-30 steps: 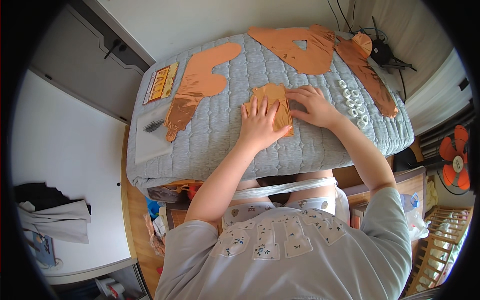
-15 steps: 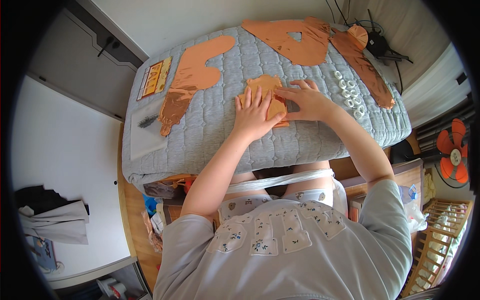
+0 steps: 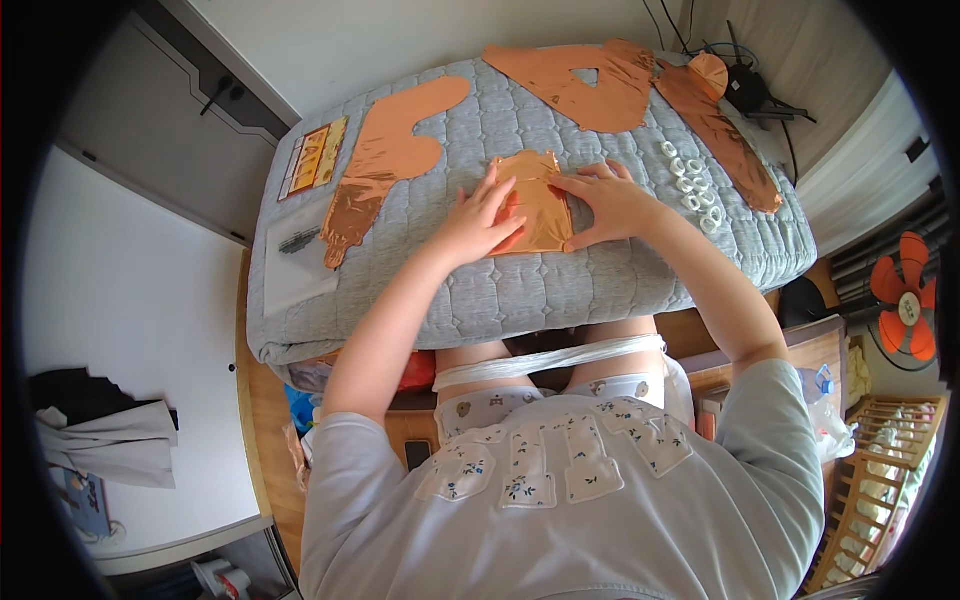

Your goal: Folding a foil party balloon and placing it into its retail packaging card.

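Note:
A folded copper-coloured foil balloon (image 3: pixel 540 205) lies flat near the front of the grey quilted mattress (image 3: pixel 480 290). My left hand (image 3: pixel 475 222) rests at its left edge, fingers stretched out and apart. At the balloon's right edge is my right hand (image 3: pixel 610 205), with its thumb and fingers spread and the fingertips on the foil. Neither hand grips anything. To the left lies a flat copper foil letter balloon (image 3: pixel 390 150); another, with a small triangular hole, a foil letter balloon (image 3: pixel 590 90), is spread out at the back.
A long narrow foil balloon (image 3: pixel 725 135) and several white ribbon rolls (image 3: pixel 690 180) lie on the right. A printed packet (image 3: pixel 313 158) and a clear plastic sheet (image 3: pixel 300 250) are at the left. A black router (image 3: pixel 750 90) with cables sits at the back right; an orange-bladed fan (image 3: pixel 905 295) stands beyond the bed.
My left hand has moved left, from the middle of the folded balloon to its left edge, uncovering more foil. My right hand stays almost in place.

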`<state>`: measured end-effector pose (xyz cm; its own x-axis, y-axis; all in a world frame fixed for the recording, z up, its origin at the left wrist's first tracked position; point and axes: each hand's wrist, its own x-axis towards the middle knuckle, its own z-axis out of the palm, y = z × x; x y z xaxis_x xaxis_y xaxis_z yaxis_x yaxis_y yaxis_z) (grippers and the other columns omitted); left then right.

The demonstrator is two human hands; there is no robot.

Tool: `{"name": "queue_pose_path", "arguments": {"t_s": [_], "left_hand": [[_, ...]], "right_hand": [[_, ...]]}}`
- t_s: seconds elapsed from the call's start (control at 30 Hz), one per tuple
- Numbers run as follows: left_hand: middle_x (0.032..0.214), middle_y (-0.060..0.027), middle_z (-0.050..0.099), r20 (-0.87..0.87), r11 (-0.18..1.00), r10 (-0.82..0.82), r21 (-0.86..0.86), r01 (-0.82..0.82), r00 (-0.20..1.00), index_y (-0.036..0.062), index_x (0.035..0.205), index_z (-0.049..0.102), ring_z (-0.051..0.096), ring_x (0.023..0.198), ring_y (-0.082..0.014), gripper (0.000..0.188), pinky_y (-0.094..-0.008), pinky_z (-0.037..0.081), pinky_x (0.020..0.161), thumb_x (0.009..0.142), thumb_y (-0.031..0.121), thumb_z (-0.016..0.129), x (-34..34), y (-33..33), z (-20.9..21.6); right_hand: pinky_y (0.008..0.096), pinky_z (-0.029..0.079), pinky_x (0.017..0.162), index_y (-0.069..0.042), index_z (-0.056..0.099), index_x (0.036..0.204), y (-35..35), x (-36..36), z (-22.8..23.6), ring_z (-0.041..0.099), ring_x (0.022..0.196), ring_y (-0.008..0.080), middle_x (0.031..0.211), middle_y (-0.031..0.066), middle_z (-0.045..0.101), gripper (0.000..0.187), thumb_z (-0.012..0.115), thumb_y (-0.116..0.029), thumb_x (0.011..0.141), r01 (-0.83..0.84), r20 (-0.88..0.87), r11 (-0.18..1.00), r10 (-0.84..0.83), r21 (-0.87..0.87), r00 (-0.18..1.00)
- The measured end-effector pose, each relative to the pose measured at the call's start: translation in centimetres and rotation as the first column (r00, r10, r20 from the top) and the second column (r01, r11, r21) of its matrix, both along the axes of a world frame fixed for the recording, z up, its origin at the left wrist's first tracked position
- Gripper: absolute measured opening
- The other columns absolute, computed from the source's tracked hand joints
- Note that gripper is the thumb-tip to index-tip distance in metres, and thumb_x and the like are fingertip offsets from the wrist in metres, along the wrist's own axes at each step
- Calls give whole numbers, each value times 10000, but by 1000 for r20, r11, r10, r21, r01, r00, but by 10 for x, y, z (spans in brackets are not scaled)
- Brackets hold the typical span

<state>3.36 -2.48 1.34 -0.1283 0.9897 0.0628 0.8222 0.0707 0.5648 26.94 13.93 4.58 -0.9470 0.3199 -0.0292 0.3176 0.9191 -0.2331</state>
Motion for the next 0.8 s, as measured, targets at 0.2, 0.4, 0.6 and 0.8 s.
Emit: {"name": "queue_pose_path", "arguments": {"t_s": [0.2,0.4,0.6,0.8], "left_hand": [[1754,-144,99,-160,931,-340,-195,308,927,133,1679,163,174,1606,-301,1094,-535,109,1302,870,554,768,-50,-13,12],[1754,-137,99,-211,909,-367,-289,301,906,105,1680,125,100,1619,-306,1313,-533,74,1306,726,672,824,-49,-11,23],[1751,-146,112,-485,925,-254,-374,64,837,112,1681,144,21,1624,-332,1428,-608,-19,1281,622,851,754,-39,-18,32],[1748,-163,107,-499,926,-192,-377,-12,845,95,1678,149,-30,1618,-371,1492,-627,-54,1266,576,936,701,-40,-17,32]], "right_hand": [[581,110,1275,-210,408,1598,-6,-4,10,385,1486,323,1532,114,543,1142,846,-683,655,9,34,1000,-8,-21,999],[581,103,1279,-217,405,1597,-5,-3,8,376,1492,306,1540,94,539,1141,856,-659,647,24,34,1000,-23,-18,999],[580,101,1279,-224,410,1596,-8,-5,10,385,1482,308,1543,85,536,1128,856,-649,651,13,36,999,-11,-33,999],[582,112,1276,-233,417,1593,-5,-3,6,372,1485,317,1548,81,531,1121,863,-633,646,6,1,1000,-6,-21,1000]]}}
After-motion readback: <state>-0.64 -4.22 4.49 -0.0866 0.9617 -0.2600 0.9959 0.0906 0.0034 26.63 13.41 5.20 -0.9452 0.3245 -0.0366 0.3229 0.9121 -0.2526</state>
